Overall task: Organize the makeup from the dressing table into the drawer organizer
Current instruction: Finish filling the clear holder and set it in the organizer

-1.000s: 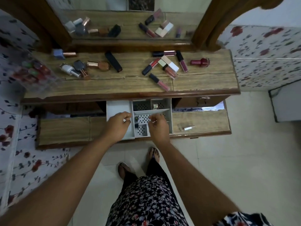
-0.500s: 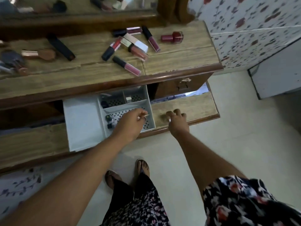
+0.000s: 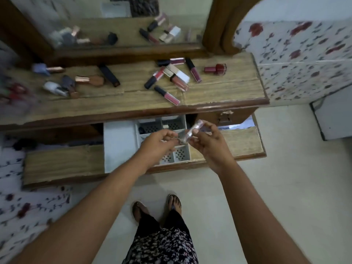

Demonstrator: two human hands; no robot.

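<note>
Clear tube (image 3: 192,131) pinched in right hand (image 3: 207,141), left hand (image 3: 159,142) touching its end

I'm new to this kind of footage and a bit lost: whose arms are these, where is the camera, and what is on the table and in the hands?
No machine here: a person wears a camera on the head, looking down, so you see their own arms and feet. The right hand holds a small clear tube; the left hand touches its lower end. Both hover over a white drawer organizer in the open drawer. On the dressing table lie scattered lip gloss tubes, a red nail polish bottle and other makeup, blurred at the left. The mirror behind repeats them.
</note>
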